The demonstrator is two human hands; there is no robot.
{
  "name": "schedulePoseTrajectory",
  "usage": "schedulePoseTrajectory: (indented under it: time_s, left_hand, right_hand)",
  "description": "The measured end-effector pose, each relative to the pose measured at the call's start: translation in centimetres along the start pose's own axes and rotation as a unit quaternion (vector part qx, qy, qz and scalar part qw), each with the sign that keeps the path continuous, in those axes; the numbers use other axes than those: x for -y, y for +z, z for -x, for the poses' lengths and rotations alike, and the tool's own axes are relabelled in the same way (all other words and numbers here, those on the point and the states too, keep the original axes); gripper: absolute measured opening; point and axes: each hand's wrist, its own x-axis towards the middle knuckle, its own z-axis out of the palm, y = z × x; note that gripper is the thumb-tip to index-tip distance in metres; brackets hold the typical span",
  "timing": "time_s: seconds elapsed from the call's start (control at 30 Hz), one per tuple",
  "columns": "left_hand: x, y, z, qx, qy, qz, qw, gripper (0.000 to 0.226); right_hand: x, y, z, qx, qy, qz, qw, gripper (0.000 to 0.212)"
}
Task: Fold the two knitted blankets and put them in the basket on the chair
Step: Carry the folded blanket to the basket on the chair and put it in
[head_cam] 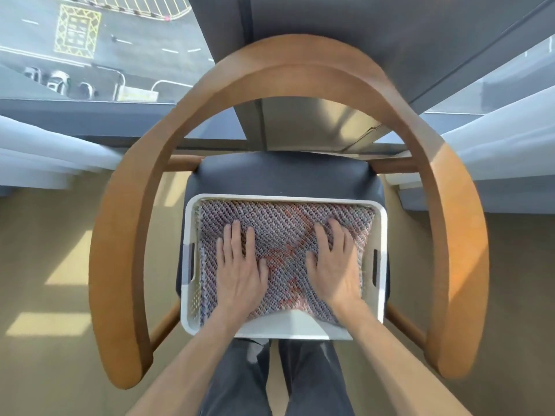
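Observation:
A white plastic basket (380, 235) with side handles stands on the dark seat of a wooden chair (126, 235). Inside it lies a folded knitted blanket (285, 232), grey-lilac with reddish patches, filling most of the basket. My left hand (240, 265) presses flat on the blanket's left half, fingers straight. On the right half my right hand (333, 259) lies flat in the same way. Only one blanket surface shows; whether another lies beneath it is hidden.
The chair's curved wooden armrest and back (300, 67) ring the basket. White curtains (45, 151) hang at both sides, and a window with a grey pillar (330, 40) lies beyond. My legs (282, 376) stand at the chair's front edge on a tan floor.

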Motion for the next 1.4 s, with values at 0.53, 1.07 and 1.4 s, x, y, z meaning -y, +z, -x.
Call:
schedulePoseTrajectory:
  time_s: [0.53,1.07,1.4]
  left_hand:
    - [-0.5,3.5,-2.8,0.011,0.158,-0.042,0.987,0.061]
    - [5.1,4.3,-4.3,0.027,0.049,-0.079,0.995,0.071]
    - [5.4,5.1,-0.1,0.081,0.225,-0.133,0.962,0.069]
  right_hand:
    - [3.0,4.8,-1.4,0.061,-0.082,0.018,0.995,0.058]
    - [-4.3,6.2,-1.4,0.063,0.023,-0.012,0.998,0.067]
    - [-3.5,5.9,2.2,0.089,-0.086,0.031,0.992,0.063]
